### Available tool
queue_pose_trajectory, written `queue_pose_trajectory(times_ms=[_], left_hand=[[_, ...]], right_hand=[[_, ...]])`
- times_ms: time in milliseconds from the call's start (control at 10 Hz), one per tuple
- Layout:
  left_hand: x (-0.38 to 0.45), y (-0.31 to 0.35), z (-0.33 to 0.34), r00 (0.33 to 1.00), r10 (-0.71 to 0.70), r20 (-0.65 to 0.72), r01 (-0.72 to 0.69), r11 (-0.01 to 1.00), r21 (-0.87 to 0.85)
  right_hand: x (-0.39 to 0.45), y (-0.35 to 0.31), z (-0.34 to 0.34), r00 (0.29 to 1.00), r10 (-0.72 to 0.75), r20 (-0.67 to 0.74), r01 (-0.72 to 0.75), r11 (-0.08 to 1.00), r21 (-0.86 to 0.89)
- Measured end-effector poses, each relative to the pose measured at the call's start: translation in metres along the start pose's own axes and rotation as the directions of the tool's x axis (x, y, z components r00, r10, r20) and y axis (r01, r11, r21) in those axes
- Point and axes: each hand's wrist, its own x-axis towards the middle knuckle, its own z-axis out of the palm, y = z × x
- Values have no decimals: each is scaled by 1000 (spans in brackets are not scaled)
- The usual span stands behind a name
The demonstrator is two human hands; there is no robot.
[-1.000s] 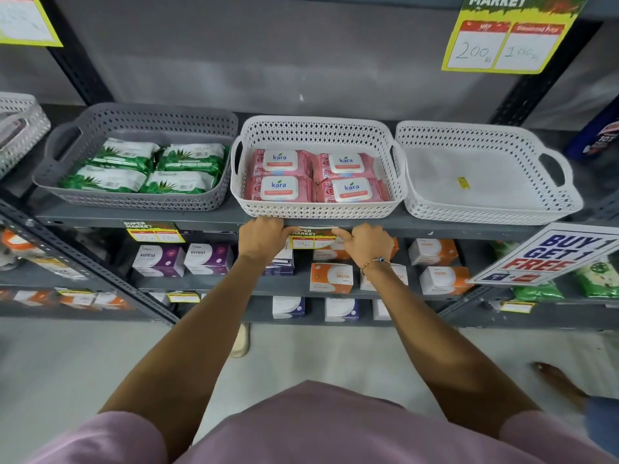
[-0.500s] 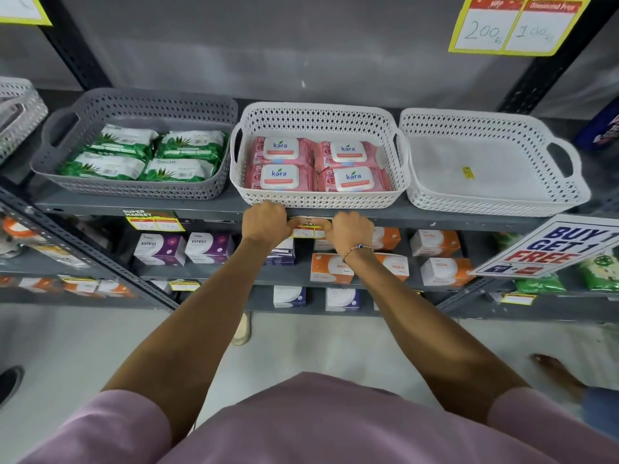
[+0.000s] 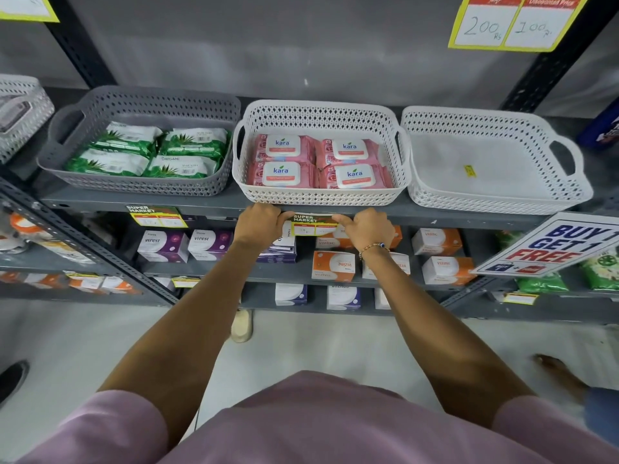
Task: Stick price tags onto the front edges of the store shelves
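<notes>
Grey steel shelves [image 3: 435,217] fill our view, with three baskets along the upper one: a grey basket [image 3: 140,185] of green packs, a white basket [image 3: 321,195] of pink wipes, and a bare white one [image 3: 495,202]. Since half a second ago our hands have drawn slightly apart, so more of the tag [image 3: 313,224] now shows between them; earlier only a sliver was visible. Our left hand [image 3: 259,224] pinches the tag's left end, thumb in front, and our right hand [image 3: 366,229] presses its right end with curled fingers and a pointing thumb. The tag lies against the shelf's front edge, just below the white basket of wipes. Its ends are hidden under our fingers, and its handwritten price is too faint to read. Its long axis runs left to right along the edge, print upright and facing us. Another tag [image 3: 157,216] sits on the same edge further left.
</notes>
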Motion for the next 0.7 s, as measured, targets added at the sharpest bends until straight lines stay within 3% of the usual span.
queue_pose_trajectory(times_ms=[200,300,400,500,600,700], left_hand=[[-5,7,-3,998,-58,-1,58,997,-43],[-11,11,-6,999,-37,2,37,999,23],[-20,13,-8,992,88,-92,-91,995,-29],[-34,16,-16,934,156,-321,-191,978,-81],[-44,17,-23,894,82,-440,-134,987,-88],[-43,17,-41,838,99,-536,-167,983,-79]], right_hand=[[-4,6,-3,998,55,-10,-54,998,35],[-19,2,0,996,-22,-89,18,999,-45],[-49,-11,11,958,-196,-210,198,980,-15],[-68,-26,12,865,-381,-327,382,922,-64],[-72,-35,10,794,-461,-397,446,885,-136],[-70,-49,-5,754,-471,-458,390,882,-263]])
